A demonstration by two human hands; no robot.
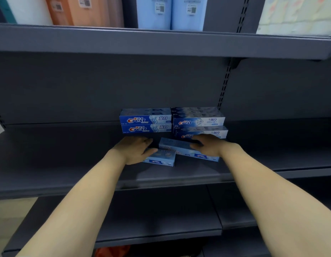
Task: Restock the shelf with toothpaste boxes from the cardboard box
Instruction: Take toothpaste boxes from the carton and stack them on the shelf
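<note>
While both bare arms reach over the dark grey shelf (68,151), the left hand (135,150) rests on a pale blue toothpaste box (161,159), thumb along its near top edge, fingers laid flat and fairly straight. The right hand (207,146) curls its fingers over a longer box (179,145) lying aslant just beyond; how firmly it grips I cannot tell. Past the fingertips, two stacks of Crest boxes (172,122) stand side by side against the back panel.
</note>
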